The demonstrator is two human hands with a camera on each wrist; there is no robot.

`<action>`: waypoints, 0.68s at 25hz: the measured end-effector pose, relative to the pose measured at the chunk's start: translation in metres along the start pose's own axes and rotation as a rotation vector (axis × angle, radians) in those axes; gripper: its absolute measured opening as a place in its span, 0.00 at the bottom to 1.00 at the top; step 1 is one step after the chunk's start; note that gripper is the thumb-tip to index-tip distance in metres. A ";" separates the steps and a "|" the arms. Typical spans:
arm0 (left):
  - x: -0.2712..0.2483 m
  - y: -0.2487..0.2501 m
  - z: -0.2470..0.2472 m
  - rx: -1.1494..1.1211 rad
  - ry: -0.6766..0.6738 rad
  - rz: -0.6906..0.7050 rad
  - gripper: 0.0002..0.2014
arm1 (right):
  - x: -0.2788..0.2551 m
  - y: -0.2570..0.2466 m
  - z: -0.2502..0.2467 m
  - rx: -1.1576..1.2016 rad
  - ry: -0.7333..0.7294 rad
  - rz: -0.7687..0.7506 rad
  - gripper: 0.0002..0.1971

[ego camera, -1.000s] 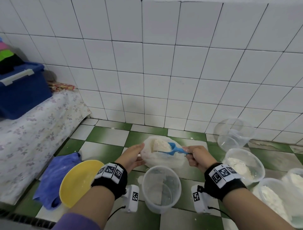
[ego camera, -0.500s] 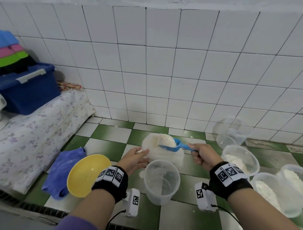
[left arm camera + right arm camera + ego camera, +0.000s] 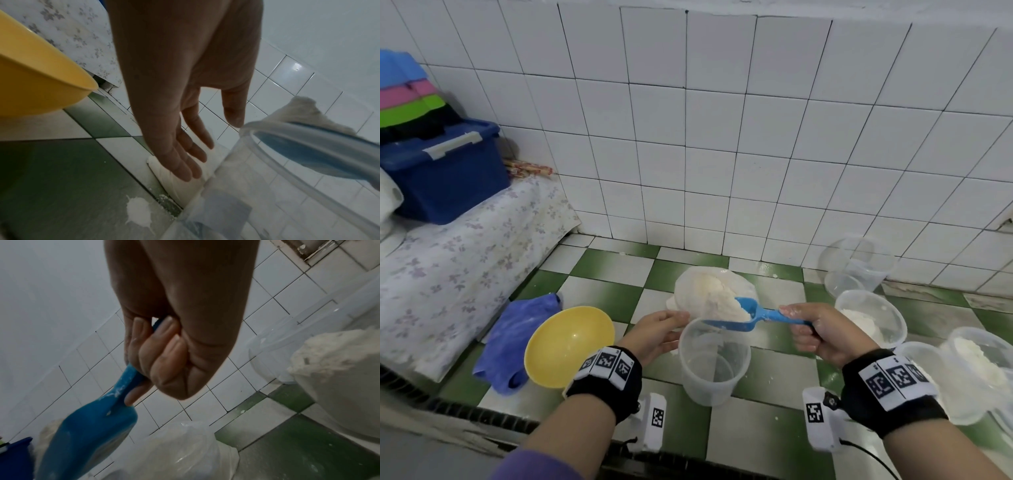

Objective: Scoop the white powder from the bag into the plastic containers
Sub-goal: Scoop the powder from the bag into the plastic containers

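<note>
A clear plastic bag (image 3: 709, 291) of white powder sits open on the tiled floor. My right hand (image 3: 803, 329) grips the handle of a blue scoop (image 3: 751, 313) heaped with powder. The scoop hangs over the far rim of an empty clear container (image 3: 714, 363) that stands in front of the bag. My left hand (image 3: 669, 325) is open beside that container, fingers (image 3: 185, 162) straight. Its thumb tip lies at the container rim (image 3: 287, 168); whether they touch I cannot tell. In the right wrist view my fingers (image 3: 162, 356) curl round the scoop handle (image 3: 131, 378).
Three powder-filled containers (image 3: 873, 322) (image 3: 983, 356) (image 3: 924, 380) stand at the right, with empty ones (image 3: 856, 267) stacked near the wall. A yellow bowl (image 3: 568, 346) and blue cloth (image 3: 517, 335) lie at the left. A little spilt powder (image 3: 137, 211) lies on the floor by the container.
The loaded scoop has come up out of the bag and towards me, over the empty container. My left hand has let go of the bag's edge and moved beside the container.
</note>
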State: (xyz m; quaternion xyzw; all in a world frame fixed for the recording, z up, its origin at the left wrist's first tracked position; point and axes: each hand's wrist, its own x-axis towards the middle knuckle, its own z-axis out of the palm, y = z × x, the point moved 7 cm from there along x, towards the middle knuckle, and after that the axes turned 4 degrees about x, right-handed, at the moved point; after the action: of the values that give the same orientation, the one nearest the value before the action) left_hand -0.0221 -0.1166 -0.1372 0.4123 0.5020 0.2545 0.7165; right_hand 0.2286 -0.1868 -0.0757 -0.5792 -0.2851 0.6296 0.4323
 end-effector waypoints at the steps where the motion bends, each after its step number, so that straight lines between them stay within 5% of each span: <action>1: -0.001 -0.001 0.001 0.008 -0.010 0.004 0.18 | -0.004 0.004 0.000 -0.012 -0.014 0.018 0.13; 10: -0.006 -0.005 0.000 0.068 -0.019 0.012 0.15 | -0.005 0.018 0.017 -0.174 -0.048 0.051 0.13; 17: -0.004 -0.001 -0.002 0.141 -0.001 0.030 0.13 | -0.002 0.006 0.046 -0.913 -0.042 -0.280 0.09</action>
State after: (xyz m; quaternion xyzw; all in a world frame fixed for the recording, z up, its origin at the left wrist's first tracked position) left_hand -0.0252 -0.1199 -0.1362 0.4693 0.5122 0.2291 0.6818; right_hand 0.1819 -0.1846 -0.0729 -0.6529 -0.6165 0.3875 0.2085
